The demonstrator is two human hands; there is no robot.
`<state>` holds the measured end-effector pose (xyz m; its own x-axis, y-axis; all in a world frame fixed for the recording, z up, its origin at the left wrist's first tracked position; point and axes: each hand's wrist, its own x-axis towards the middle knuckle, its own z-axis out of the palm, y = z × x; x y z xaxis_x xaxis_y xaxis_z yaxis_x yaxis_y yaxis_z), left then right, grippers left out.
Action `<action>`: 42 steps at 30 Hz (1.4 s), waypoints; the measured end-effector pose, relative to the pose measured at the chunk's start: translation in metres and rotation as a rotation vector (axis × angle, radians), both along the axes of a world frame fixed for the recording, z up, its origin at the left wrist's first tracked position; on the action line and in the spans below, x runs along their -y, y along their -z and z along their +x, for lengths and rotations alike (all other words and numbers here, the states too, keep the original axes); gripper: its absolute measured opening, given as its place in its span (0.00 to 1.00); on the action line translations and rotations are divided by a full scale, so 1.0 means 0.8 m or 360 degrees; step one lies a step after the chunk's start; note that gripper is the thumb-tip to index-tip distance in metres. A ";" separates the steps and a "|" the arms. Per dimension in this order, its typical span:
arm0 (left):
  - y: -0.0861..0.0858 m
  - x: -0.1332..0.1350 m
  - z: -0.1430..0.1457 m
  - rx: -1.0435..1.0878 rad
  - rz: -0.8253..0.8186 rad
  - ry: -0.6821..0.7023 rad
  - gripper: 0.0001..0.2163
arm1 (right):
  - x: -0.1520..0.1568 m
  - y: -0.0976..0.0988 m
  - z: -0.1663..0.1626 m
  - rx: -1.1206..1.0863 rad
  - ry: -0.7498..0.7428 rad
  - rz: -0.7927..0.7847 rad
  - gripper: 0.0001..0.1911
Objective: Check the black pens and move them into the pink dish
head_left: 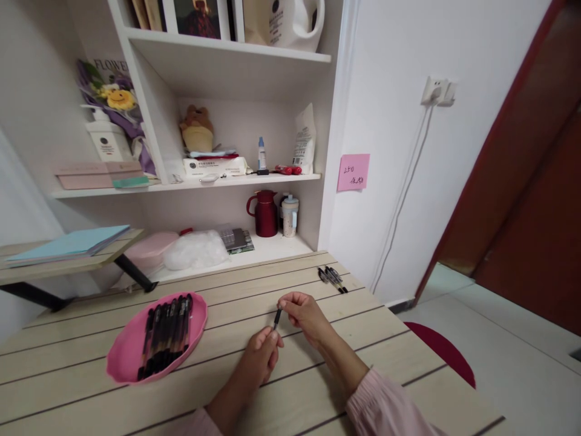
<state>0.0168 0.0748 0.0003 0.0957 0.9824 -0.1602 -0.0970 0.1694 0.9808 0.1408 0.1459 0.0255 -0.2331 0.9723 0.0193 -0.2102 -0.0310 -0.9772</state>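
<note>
Both my hands hold one black pen [276, 317] just above the wooden table [372, 339]. My left hand [261, 357] is closed round the pen's lower part. My right hand [303, 312] pinches its upper end with thumb and fingers. To the left lies a pink tray [124, 357] with several black pens [166, 336] side by side in it. A few more black pens [333, 279] lie on the table near its far right edge.
White shelves stand behind the table with a red thermos [264, 213], a small cup [289, 215], a plastic bag [196, 249] and boxes. A pink sticky note [353, 172] hangs on the wall. A red stool [442, 351] is at the table's right.
</note>
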 end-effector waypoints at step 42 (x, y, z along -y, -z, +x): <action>0.025 -0.014 -0.003 -0.0154 0.0168 0.0069 0.15 | 0.007 0.010 0.006 -0.0122 -0.0104 -0.0044 0.17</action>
<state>0.0144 0.0857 -0.0198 0.1274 0.9896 -0.0669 0.0038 0.0669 0.9977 0.1457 0.1405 0.0171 -0.2950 0.9554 0.0127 -0.2810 -0.0740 -0.9569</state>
